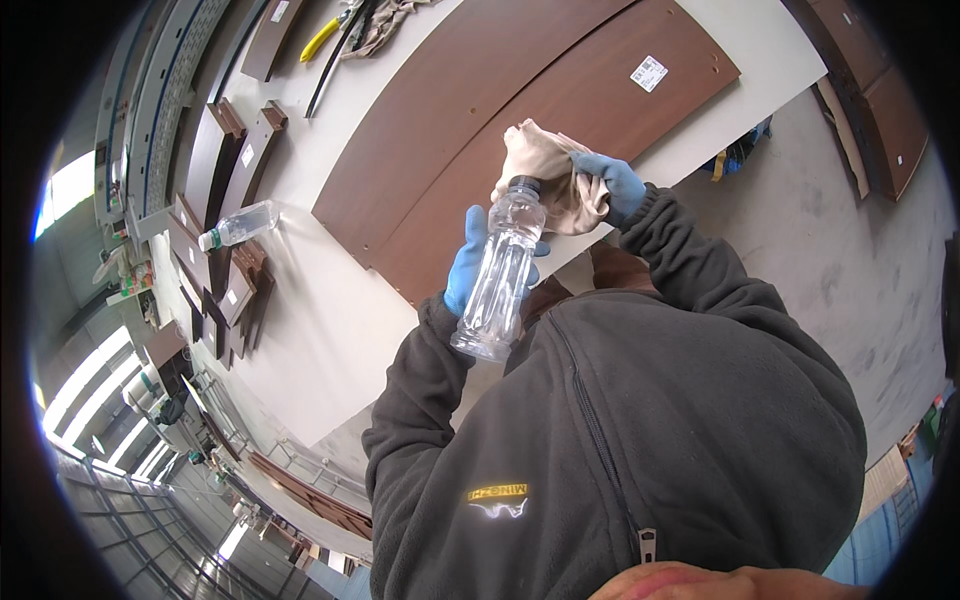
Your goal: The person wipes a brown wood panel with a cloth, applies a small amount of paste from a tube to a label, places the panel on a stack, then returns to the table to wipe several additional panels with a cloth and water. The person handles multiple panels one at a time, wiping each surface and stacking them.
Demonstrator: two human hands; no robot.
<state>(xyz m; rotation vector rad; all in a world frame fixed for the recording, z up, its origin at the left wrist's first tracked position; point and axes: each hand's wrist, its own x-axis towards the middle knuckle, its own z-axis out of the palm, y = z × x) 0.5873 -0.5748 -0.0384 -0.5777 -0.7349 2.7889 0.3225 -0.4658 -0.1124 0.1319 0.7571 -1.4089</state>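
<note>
My left hand, in a blue glove, is wrapped round a clear plastic bottle with a dark cap. The bottle is tilted, its cap end up against a beige cloth. My right hand, gloved in blue too, grips the bunched cloth at its right side. Part of the cloth lies behind the bottle's cap. Beneath both hands are brown panels on a pale table, one panel bearing a white label.
A second clear bottle with a white-green cap lies at the left, beside stacked dark brown boards. Yellow-handled pliers and another cloth are at the far edge. More brown panels stand at the right.
</note>
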